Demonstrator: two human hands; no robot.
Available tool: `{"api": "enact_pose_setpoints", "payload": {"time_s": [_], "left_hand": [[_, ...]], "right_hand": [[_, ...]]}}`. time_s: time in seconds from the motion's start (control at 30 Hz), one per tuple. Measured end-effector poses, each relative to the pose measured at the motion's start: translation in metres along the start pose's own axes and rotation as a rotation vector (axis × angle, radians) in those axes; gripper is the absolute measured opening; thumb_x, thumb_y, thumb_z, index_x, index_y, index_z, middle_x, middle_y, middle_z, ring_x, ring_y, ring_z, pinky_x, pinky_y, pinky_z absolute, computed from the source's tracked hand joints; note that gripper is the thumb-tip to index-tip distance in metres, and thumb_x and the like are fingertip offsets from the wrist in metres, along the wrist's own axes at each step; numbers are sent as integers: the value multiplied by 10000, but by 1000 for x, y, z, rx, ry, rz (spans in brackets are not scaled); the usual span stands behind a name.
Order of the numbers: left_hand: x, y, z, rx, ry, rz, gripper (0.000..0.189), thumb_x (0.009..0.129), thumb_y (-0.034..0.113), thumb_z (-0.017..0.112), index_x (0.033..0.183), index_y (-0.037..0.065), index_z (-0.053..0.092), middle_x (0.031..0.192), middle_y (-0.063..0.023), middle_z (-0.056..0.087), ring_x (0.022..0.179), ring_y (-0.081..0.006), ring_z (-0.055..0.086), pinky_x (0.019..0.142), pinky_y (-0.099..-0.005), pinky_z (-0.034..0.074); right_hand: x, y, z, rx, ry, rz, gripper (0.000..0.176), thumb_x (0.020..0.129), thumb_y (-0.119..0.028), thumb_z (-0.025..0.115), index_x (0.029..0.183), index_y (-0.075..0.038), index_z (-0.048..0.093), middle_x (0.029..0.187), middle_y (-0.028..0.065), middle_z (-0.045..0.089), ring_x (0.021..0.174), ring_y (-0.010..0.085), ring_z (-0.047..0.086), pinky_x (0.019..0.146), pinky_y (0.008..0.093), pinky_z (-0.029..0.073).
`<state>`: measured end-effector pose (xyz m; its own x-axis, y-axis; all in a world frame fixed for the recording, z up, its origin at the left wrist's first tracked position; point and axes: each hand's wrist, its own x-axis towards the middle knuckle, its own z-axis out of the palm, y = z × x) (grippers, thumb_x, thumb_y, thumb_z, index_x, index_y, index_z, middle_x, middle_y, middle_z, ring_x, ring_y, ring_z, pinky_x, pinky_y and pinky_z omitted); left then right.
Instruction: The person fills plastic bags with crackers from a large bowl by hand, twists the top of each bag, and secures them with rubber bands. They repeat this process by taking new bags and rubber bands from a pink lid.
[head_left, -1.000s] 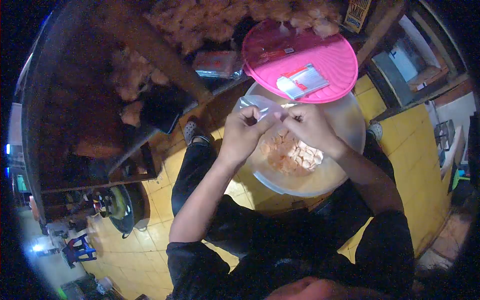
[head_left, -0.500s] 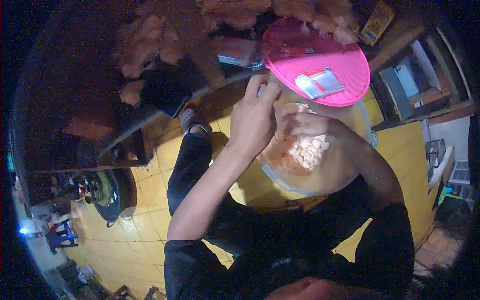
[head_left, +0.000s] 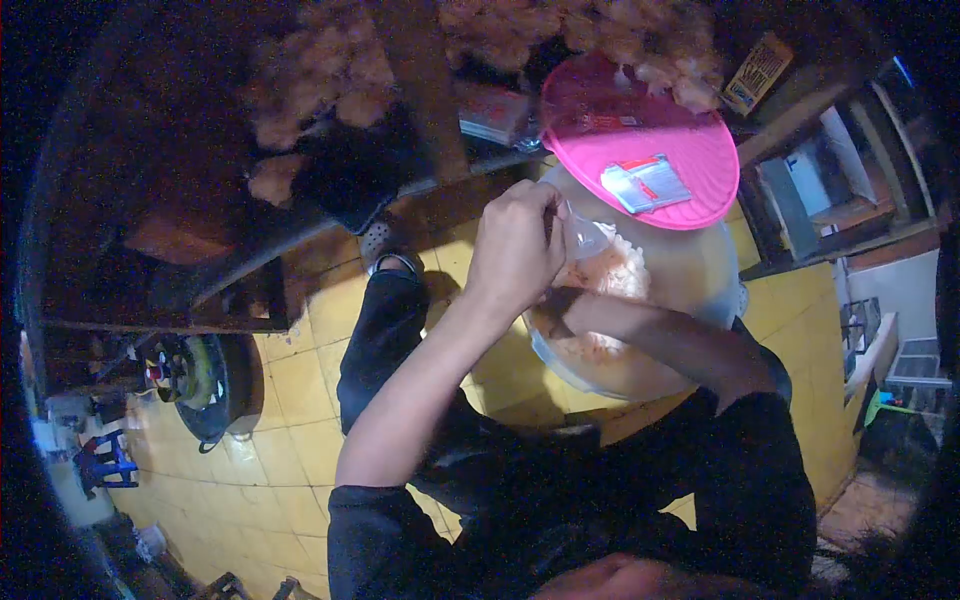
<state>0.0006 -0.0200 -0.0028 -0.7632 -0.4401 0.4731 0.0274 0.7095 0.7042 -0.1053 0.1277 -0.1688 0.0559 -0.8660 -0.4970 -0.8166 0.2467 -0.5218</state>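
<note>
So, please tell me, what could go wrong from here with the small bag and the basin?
The left hand pinches the clear bag up high, so it might slip or fold shut during filling. The right hand is low in the basin; lifted carelessly, it could spill pale pieces. The flat packets lie loose on the pink tray and may slide if bumped.

Black shirt (head_left: 385, 535), loose sleeves of short cut, ending near elbows. Forearms bare below sleeves, no watch seen. Trousers (head_left: 385, 325) long, very dark, reaching down to ankle. Clog (head_left: 376, 240) greyish, with small round holes on top, pale strap (head_left: 397, 262) around heel.
</note>
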Motion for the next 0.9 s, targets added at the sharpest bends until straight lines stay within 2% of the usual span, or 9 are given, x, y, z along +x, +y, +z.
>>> {"api": "enact_pose_setpoints", "payload": {"time_s": [0.13, 0.33, 0.4, 0.43, 0.47, 0.57, 0.7, 0.83, 0.9], "left_hand": [[-1, 3, 9, -35, -63, 10, 117, 741, -46, 599, 845, -6, 632, 843, -192, 647, 802, -362, 651, 740, -399, 518], [-2, -2, 24, 30, -185, 28, 240, 740, -95, 552, 918, 22, 664, 921, -192, 676, 806, -360, 663, 746, -412, 523], [-2, -1, 28, 72, -228, -11, 268, 741, -102, 544, 934, 32, 672, 931, -191, 680, 807, -362, 664, 747, -415, 524], [-4, -5, 34, 67, -196, 5, 275, 746, -97, 546, 955, 29, 671, 939, -196, 675, 808, -369, 662, 746, -418, 524], [-6, -8, 39, 62, -166, 22, 282, 751, -91, 548, 977, 26, 670, 947, -202, 670, 810, -375, 660, 745, -420, 524], [-11, -15, 56, 128, -223, 163, 310, 772, -67, 561, 1061, 6, 645, 1007, -213, 650, 797, -357, 662, 735, -412, 529], [-17, 17, 65, -177, -479, -141, 425, 785, -19, 620, 1206, -23, 558, 1133, -172, 601, 808, -254, 659, 693, -344, 537], [-16, 25, 72, -309, -566, -113, 564, 776, -28, 646, 1319, 30, 503, 1221, -141, 557, 819, -195, 640, 699, -294, 530], [-18, 29, 74, -342, -588, -123, 582, 768, -24, 663, 1323, 38, 500, 1232, -140, 551, 835, -195, 637, 707, -296, 529]], "right_hand": [[-25, -5, 2, 61, -32, 4, 192, 903, -215, 495, 999, -78, 591, 914, 89, 616, 880, 259, 564, 818, 390, 454], [-78, -12, -50, 386, -43, -68, 262, 851, -191, 608, 1079, -62, 606, 943, 183, 650, 895, 325, 653, 765, 418, 504], [-90, -8, -61, 245, 297, -209, 261, 821, -160, 654, 1049, -51, 587, 984, 170, 642, 884, 318, 651, 779, 405, 506], [-103, -12, -76, 177, 531, -416, 264, 854, -114, 647, 1086, -44, 542, 1038, 131, 629, 888, 270, 655, 786, 376, 518], [-111, -11, -83, 181, 542, -418, 264, 854, -114, 647, 1086, -44, 542, 1038, 131, 629, 888, 270, 655, 786, 376, 518], [-141, -11, -103, 1049, 324, -131, 209, 921, -44, 567, 1109, -46, 475, 1116, 130, 617, 983, 188, 624, 797, 300, 521], [-140, -16, -103, 1428, 448, -176, 299, 941, -7, 525, 1205, -28, 385, 1114, 114, 578, 1029, 214, 608, 850, 310, 517], [-136, -17, -99, 1637, 502, -126, 312, 938, 17, 506, 1213, -27, 366, 1164, 131, 534, 1121, 239, 554, 933, 348, 481], [-130, -7, -95, 1734, 382, -200, 367, 931, 21, 498, 1256, -42, 341, 1192, 141, 494, 1185, 250, 497, 1008, 376, 428]]}}
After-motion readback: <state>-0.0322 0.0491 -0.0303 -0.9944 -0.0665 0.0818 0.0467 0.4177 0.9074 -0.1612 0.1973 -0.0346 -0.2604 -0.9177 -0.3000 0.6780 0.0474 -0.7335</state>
